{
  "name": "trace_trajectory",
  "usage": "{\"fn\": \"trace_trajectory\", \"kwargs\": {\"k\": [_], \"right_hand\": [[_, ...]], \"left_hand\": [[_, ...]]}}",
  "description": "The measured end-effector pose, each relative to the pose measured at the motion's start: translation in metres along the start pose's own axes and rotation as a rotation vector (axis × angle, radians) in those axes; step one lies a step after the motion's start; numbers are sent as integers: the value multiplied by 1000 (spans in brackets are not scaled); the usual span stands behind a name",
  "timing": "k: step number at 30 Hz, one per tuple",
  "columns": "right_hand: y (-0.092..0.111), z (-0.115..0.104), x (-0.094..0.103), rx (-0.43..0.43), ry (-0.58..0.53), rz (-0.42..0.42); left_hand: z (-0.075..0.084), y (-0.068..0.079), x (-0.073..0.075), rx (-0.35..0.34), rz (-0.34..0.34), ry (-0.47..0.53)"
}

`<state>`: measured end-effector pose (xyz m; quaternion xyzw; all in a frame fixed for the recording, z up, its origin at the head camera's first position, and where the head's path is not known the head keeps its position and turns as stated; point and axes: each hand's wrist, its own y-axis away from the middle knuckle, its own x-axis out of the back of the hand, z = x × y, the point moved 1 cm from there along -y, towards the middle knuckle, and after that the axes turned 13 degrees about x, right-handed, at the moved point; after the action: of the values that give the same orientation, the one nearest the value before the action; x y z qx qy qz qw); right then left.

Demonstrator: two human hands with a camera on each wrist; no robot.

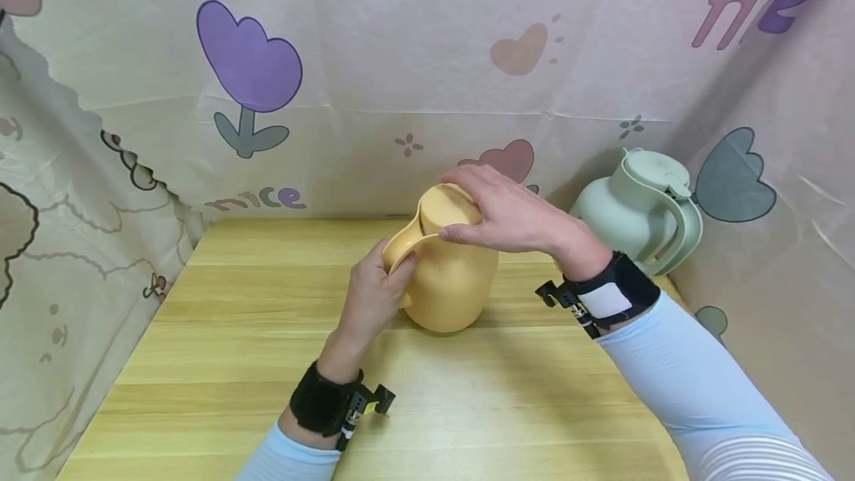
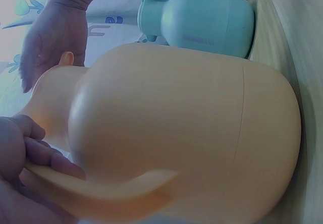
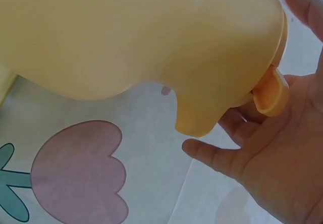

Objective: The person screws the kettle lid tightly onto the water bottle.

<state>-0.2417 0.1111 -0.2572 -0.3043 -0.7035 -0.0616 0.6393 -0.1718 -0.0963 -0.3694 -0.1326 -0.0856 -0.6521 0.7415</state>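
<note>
A yellow thermos jug (image 1: 454, 292) stands upright on the wooden table. My left hand (image 1: 374, 295) grips its handle (image 1: 402, 242), thumb along the upper part. Over the round lid (image 1: 446, 206) spreads my right hand (image 1: 510, 215), with the thumb near the handle side and the fingers at the far side. The right wrist view shows that hand's fingers mostly straight and spread around the spout (image 3: 199, 115), beside a small projecting lid tab (image 3: 272, 93). In the left wrist view the jug's body fills the middle.
A pale green thermos jug (image 1: 657, 206) stands at the table's back right corner, handle toward the right front. Printed cloth (image 1: 374, 36) hangs behind the table and along both sides. The wooden tabletop (image 1: 234, 347) extends left and in front of the yellow jug.
</note>
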Motion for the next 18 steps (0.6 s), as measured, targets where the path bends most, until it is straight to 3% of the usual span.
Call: {"fn": "trace_trajectory", "kwargs": {"k": [5,12,18], "right_hand": [[0,0,1,-8,-35,-4],[-3,-3,-4,-96,84,34],[-5,-4,-2,-84,81,18]], "left_hand": [[-1,0,-1,2,-1,0],[-1,1,-3,-5,1,-13],[-1,1,-2,-5,6,-1]]}}
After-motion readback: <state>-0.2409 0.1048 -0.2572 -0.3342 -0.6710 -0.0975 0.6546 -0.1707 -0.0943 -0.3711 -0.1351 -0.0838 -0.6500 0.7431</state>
